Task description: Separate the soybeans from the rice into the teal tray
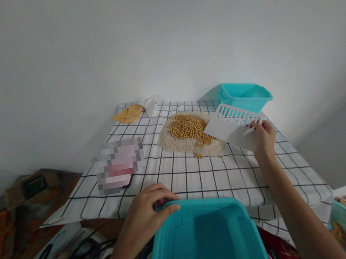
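Right hand [262,134] is up at the far side of the black-and-white checked tablecloth [200,173], fingers curled tight around the back edge of a white plastic slotted scoop [230,126]. The scoop's flat blade is tipped down and touching the right flank of the heap. That heap is a mound of yellow soybeans [188,128] sitting on a spread of white rice [170,142], near the middle of the cloth. Left hand [148,211] is down at the near edge, fingers wrapped over the rim of a turquoise rectangular plastic tub [202,204], thumb hidden behind it. Nothing shows inside that tub from here, and I see no grains on the blade, so this reads as early going: the whole heap is still on the cloth, beans and rice together. A second turquoise plastic tub [247,95] waits at the far right corner just behind the scoop, its contents out of sight. A folded yellow cloth [128,113] lies at the far left corner, well apart.
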The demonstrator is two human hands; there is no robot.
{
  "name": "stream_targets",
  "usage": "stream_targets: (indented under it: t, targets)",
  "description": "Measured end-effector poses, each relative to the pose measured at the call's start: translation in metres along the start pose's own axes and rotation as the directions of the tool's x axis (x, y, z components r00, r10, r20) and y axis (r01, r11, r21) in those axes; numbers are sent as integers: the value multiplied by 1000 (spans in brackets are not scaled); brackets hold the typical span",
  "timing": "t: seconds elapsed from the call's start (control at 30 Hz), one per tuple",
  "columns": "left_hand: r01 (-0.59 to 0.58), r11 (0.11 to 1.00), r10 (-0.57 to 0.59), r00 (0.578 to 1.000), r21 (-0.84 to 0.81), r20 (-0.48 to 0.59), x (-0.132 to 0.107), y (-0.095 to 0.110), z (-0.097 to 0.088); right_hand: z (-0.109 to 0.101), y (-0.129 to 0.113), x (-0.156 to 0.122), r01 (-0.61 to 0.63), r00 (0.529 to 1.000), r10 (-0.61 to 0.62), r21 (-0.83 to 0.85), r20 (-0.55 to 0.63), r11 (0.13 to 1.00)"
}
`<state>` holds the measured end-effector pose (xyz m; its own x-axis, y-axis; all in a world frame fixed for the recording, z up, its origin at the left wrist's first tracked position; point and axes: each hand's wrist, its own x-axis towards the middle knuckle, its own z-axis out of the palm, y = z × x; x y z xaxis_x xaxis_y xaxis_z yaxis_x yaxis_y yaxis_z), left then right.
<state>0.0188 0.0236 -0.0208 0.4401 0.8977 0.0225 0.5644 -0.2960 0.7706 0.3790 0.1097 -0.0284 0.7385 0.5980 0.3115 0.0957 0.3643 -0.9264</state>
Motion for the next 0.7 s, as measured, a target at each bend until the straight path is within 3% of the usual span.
stream_targets:
  t: [0.7]
  targets:
    - [11, 1000, -11, 1000, 0, -5, -1, 2, -3, 3, -2, -3, -23, 999, 23, -16, 27, 1000]
